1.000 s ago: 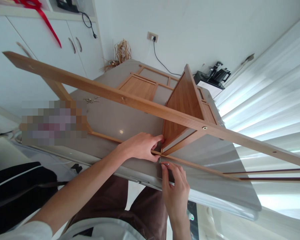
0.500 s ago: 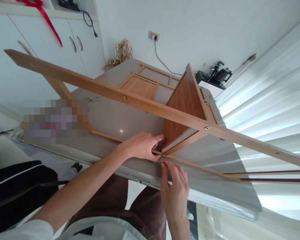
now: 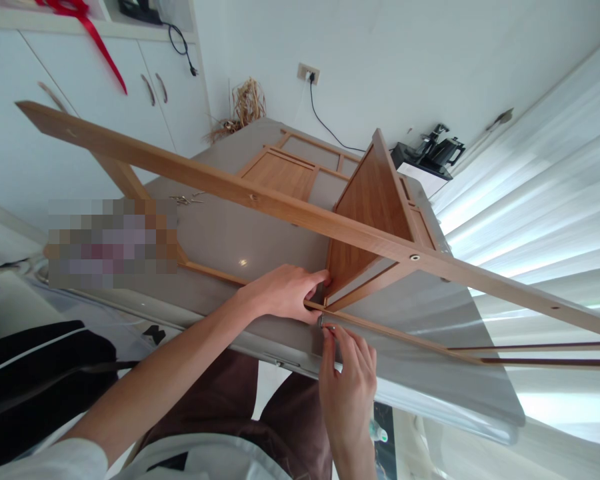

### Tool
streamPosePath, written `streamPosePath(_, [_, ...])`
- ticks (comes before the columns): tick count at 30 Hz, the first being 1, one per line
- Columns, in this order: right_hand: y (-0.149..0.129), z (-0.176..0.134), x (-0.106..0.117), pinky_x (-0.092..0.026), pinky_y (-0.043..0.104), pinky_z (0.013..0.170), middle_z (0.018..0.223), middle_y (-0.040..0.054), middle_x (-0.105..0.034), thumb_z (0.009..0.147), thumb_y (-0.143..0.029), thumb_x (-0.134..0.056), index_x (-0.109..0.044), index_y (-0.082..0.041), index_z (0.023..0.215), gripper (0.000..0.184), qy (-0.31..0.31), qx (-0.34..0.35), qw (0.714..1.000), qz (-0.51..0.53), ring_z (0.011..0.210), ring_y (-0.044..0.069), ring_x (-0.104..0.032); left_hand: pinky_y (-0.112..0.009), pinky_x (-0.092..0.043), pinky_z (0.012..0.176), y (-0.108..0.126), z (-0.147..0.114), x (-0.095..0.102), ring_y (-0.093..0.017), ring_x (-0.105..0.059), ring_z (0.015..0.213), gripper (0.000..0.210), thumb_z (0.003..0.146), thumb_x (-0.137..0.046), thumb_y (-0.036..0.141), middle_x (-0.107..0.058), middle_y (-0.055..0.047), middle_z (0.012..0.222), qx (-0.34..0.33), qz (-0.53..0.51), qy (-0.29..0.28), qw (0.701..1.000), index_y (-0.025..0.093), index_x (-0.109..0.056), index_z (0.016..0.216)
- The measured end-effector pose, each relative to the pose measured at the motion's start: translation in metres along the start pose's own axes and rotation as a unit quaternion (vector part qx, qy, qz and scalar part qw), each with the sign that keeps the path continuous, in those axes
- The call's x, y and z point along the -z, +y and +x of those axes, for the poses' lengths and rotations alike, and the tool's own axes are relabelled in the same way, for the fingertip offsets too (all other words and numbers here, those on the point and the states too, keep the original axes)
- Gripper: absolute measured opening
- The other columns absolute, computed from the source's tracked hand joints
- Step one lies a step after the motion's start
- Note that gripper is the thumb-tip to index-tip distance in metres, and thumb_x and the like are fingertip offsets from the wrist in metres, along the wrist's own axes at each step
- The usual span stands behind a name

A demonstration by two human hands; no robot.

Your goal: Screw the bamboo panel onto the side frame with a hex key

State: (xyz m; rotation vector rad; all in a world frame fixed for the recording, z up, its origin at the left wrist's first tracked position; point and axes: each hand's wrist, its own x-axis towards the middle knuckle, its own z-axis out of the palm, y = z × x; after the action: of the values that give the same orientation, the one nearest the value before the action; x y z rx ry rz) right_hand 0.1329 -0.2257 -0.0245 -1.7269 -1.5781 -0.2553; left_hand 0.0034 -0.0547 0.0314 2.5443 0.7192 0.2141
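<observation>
A wooden frame (image 3: 300,217) stands on its side on the table, with an upright slatted-look wooden panel (image 3: 365,193) joined across it. My left hand (image 3: 287,293) is closed round the frame's lower rail, its thumb or finger touching the panel's bottom corner. Just in front of that joint, my right hand (image 3: 350,367) pinches a small metal piece that looks like a hex key (image 3: 322,321), its end against the rail. The fingers partly hide it. A bolt head (image 3: 415,257) shows in the upper rail above.
Several metal bolts (image 3: 185,199) lie on the grey table (image 3: 215,233) at the left. Another wooden panel piece (image 3: 280,172) rests flat behind. A black kettle (image 3: 447,152) stands beyond the far right corner, near the curtain (image 3: 555,200). White cabinets (image 3: 100,87) line the back left.
My right hand has shifted very slightly to the left, still pinching the hex key. My left hand and the frame hold their places; the view has moved a touch.
</observation>
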Motion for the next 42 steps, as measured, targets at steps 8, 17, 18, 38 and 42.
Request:
streamPosePath(8, [0.0007,-0.0012,-0.0011,-0.047,0.033,0.081,0.094,0.004,-0.077,0.103,-0.034,-0.06,-0.071,-0.022,0.103,0.017,-0.002,-0.085,0.996,0.042,0.085,0.019,-0.07,-0.032,-0.034,0.056,-0.0016,-0.0002,-0.0024,-0.021,-0.067,0.066,0.03,0.079,-0.072,0.041,-0.07,0.005,0.075,-0.002,-0.004,0.004,1.0,0.026,-0.051,0.095])
streamPosePath(17, [0.0013,0.0004,0.0016,-0.054,0.031,0.074,0.093,0.0044,-0.08,0.099,-0.052,-0.059,-0.072,-0.022,0.103,0.033,-0.029,-0.24,0.966,0.095,0.084,0.022,-0.075,-0.031,-0.032,0.056,-0.0016,-0.0008,-0.0017,-0.02,-0.066,0.066,0.031,0.079,-0.071,0.041,-0.069,0.006,0.075,-0.005,-0.003,0.003,1.0,0.026,-0.052,0.097])
streamPosePath(18, [0.0014,0.0,0.0015,-0.054,0.031,0.074,0.093,0.0044,-0.08,0.099,-0.053,-0.059,-0.072,-0.023,0.103,0.033,-0.031,-0.245,0.964,0.098,0.085,0.022,-0.075,-0.031,-0.032,0.056,-0.0017,-0.0007,-0.002,-0.02,-0.066,0.065,0.031,0.079,-0.071,0.041,-0.069,0.006,0.076,-0.004,-0.002,0.003,1.0,0.026,-0.051,0.097])
streamPosePath(38, [0.0033,-0.0065,-0.0023,-0.049,0.03,0.081,0.095,0.0002,-0.073,0.104,-0.034,-0.059,-0.068,-0.025,0.109,0.014,-0.007,-0.105,0.993,0.06,0.086,0.017,-0.066,-0.031,-0.032,0.055,-0.0021,0.0006,-0.0028,-0.019,-0.065,0.065,0.032,0.079,-0.073,0.043,-0.069,0.006,0.075,-0.001,0.001,0.002,1.0,0.026,-0.051,0.095])
streamPosePath(42, [0.0023,-0.0068,-0.0026,-0.048,0.03,0.082,0.096,0.0009,-0.073,0.104,-0.03,-0.059,-0.067,-0.024,0.109,0.011,-0.003,-0.084,0.996,0.044,0.087,0.017,-0.066,-0.031,-0.033,0.056,-0.0012,0.0,-0.0019,-0.019,-0.066,0.065,0.031,0.08,-0.073,0.043,-0.069,0.006,0.076,-0.002,0.002,0.001,1.0,0.026,-0.051,0.095])
